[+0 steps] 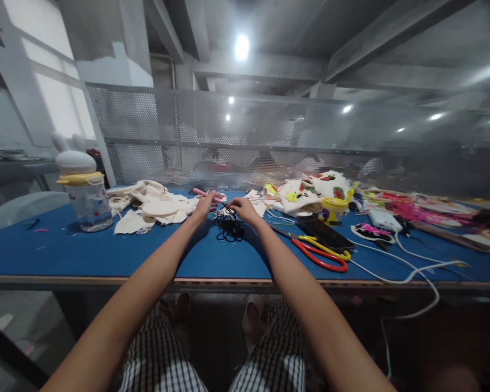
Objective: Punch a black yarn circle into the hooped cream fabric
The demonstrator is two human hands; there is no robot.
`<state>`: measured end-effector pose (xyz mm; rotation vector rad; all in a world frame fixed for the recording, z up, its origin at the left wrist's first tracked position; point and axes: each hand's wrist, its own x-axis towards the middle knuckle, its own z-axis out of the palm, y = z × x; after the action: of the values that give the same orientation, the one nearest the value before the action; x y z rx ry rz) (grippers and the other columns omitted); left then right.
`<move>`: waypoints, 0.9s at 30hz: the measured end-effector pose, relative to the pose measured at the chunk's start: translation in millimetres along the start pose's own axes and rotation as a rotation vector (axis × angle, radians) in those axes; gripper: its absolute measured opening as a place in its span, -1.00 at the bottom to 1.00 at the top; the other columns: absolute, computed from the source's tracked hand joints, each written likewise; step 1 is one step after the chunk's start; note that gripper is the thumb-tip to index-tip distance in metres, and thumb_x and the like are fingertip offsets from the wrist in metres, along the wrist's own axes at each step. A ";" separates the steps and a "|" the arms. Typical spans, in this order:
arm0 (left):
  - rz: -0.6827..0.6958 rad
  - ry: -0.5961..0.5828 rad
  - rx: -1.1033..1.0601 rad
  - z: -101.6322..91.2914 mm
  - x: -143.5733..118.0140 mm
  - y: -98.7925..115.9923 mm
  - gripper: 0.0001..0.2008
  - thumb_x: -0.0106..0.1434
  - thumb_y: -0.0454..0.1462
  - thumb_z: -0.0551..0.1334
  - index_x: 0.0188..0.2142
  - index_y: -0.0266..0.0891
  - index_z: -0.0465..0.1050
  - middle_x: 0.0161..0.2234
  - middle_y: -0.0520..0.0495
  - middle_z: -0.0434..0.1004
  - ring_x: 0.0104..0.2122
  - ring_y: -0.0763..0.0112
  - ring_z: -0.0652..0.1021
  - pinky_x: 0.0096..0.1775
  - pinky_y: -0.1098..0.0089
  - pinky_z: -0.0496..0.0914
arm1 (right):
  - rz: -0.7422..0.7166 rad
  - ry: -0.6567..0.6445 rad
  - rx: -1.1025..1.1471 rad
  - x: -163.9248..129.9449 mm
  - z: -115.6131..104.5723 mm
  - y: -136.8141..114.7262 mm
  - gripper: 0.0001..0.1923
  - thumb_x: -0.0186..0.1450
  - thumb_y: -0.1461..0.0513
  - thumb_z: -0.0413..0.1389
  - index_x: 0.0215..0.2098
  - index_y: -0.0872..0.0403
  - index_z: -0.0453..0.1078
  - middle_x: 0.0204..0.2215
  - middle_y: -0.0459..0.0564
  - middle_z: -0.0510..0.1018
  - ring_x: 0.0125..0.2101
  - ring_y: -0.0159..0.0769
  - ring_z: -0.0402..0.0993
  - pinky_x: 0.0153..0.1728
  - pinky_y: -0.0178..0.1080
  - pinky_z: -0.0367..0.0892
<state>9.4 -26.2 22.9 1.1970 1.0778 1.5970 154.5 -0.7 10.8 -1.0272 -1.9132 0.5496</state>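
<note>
Nearest me, checked trousers (163, 359) and both forearms reach over the blue table (106, 256). My left hand (204, 206) and right hand (245, 209) meet above a black tangled cord (230, 226); each seems to pinch a strand of it, though I cannot tell the grip exactly. Right of the cord lie red-and-yellow scissors (320, 253). Left, cream cloth (155, 207) and a lidded jar (87, 201). Farthest, a mesh screen (228, 136).

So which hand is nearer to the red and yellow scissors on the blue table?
Right. The right hand is just left of the scissors, above the black cord tangle. The left hand lies further left, beyond the tangle.
</note>
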 end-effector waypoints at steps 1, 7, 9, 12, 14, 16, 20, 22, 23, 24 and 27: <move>0.015 0.023 -0.006 0.4 -0.3 0.1 -0.82 0.13 -0.20 0.24 -0.49 -0.29 0.43 -0.60 0.02 0.43 -0.63 0.53 0.40 -0.53 0.53 0.29 | -0.006 -0.001 -0.003 -0.2 0.3 -1.7 -0.83 0.09 0.46 0.06 -0.54 0.14 0.41 -0.64 -0.18 0.40 -0.53 -0.42 0.33 -0.34 -0.34 0.26; 0.086 0.147 -0.067 -2.2 -4.3 0.1 -0.63 0.00 -0.27 0.39 -0.23 -0.30 0.33 -0.49 -0.02 0.50 -0.45 0.41 0.56 -0.33 0.42 0.41 | -0.024 0.042 -0.020 -1.0 1.0 -8.2 -0.86 0.10 0.42 0.07 -0.55 0.13 0.39 -0.61 -0.17 0.41 -0.49 -0.40 0.34 -0.33 -0.34 0.25; 0.100 0.121 -0.060 -3.3 -5.8 0.6 -0.63 -0.04 -0.23 0.41 -0.28 -0.31 0.35 -0.47 -0.05 0.52 -0.40 0.37 0.58 -0.31 0.41 0.40 | -0.026 0.066 -0.043 -1.3 0.1 -8.1 -0.86 0.11 0.42 0.06 -0.52 0.13 0.40 -0.58 -0.15 0.43 -0.47 -0.40 0.35 -0.32 -0.34 0.25; 0.137 0.040 -0.028 -4.0 -7.4 1.8 -0.65 -0.08 -0.18 0.42 -0.37 -0.32 0.40 -0.47 -0.07 0.54 -0.36 0.32 0.58 -0.32 0.40 0.39 | -0.029 0.094 -0.087 -1.8 -1.5 -7.2 -0.87 0.11 0.42 0.06 -0.49 0.14 0.41 -0.53 -0.12 0.46 -0.44 -0.39 0.36 -0.30 -0.33 0.24; 0.153 0.023 -0.019 -4.2 -7.8 2.0 -0.66 -0.11 -0.18 0.43 -0.39 -0.32 0.41 -0.47 -0.07 0.54 -0.36 0.31 0.58 -0.33 0.40 0.39 | -0.024 0.097 -0.116 -2.3 -2.4 -7.2 -0.88 0.13 0.41 0.07 -0.48 0.14 0.42 -0.52 -0.10 0.48 -0.43 -0.37 0.37 -0.30 -0.32 0.24; 0.149 0.029 -0.022 -4.4 -7.6 1.3 -0.66 -0.12 -0.20 0.43 -0.39 -0.32 0.42 -0.47 -0.07 0.55 -0.35 0.31 0.58 -0.33 0.40 0.39 | -0.021 0.096 -0.147 -3.0 -3.0 -7.9 -0.88 0.13 0.39 0.07 -0.48 0.14 0.43 -0.51 -0.08 0.49 -0.43 -0.36 0.38 -0.30 -0.32 0.24; 0.113 0.010 -0.039 -4.8 -6.5 -1.9 -0.69 -0.10 -0.24 0.42 -0.38 -0.33 0.42 -0.45 -0.08 0.55 -0.35 0.33 0.58 -0.31 0.39 0.40 | -0.004 0.098 -0.201 -4.8 -3.9 -9.8 -0.86 0.12 0.40 0.06 -0.50 0.14 0.45 -0.53 -0.07 0.51 -0.44 -0.35 0.39 -0.34 -0.33 0.23; 0.110 -0.017 -0.048 -5.1 -5.7 -2.9 -0.69 -0.09 -0.26 0.42 -0.37 -0.33 0.42 -0.44 -0.09 0.55 -0.35 0.35 0.57 -0.29 0.39 0.40 | 0.012 0.104 -0.203 -5.3 -4.1 -10.3 -0.87 0.11 0.39 0.06 -0.52 0.14 0.45 -0.55 -0.08 0.49 -0.45 -0.35 0.38 -0.36 -0.34 0.22; 0.108 -0.032 -0.057 -5.2 -5.4 -3.1 -0.70 -0.08 -0.27 0.42 -0.35 -0.33 0.42 -0.43 -0.09 0.55 -0.35 0.36 0.57 -0.27 0.38 0.41 | 0.019 0.109 -0.195 -5.2 -4.1 -10.3 -0.87 0.10 0.39 0.06 -0.53 0.14 0.44 -0.57 -0.09 0.49 -0.46 -0.36 0.38 -0.38 -0.34 0.21; 0.103 -0.045 -0.070 -5.3 -5.0 -3.1 -0.70 -0.08 -0.29 0.42 -0.34 -0.33 0.42 -0.41 -0.10 0.55 -0.35 0.37 0.56 -0.26 0.38 0.41 | 0.028 0.116 -0.182 -5.0 -4.2 -10.2 -0.87 0.09 0.39 0.06 -0.54 0.14 0.44 -0.58 -0.10 0.48 -0.47 -0.37 0.37 -0.38 -0.35 0.21; 0.078 -0.076 -0.125 -5.2 -3.8 -3.1 -0.68 -0.07 -0.38 0.40 -0.29 -0.33 0.41 -0.35 -0.13 0.57 -0.34 0.39 0.56 -0.23 0.37 0.42 | 0.078 0.143 -0.123 -3.0 -5.2 -9.4 -0.88 0.07 0.37 0.06 -0.55 0.15 0.44 -0.61 -0.12 0.46 -0.50 -0.39 0.36 -0.41 -0.37 0.20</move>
<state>5.5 -29.7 18.1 1.2179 0.8795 1.6400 155.5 -8.5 18.7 -1.1920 -1.8049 0.3945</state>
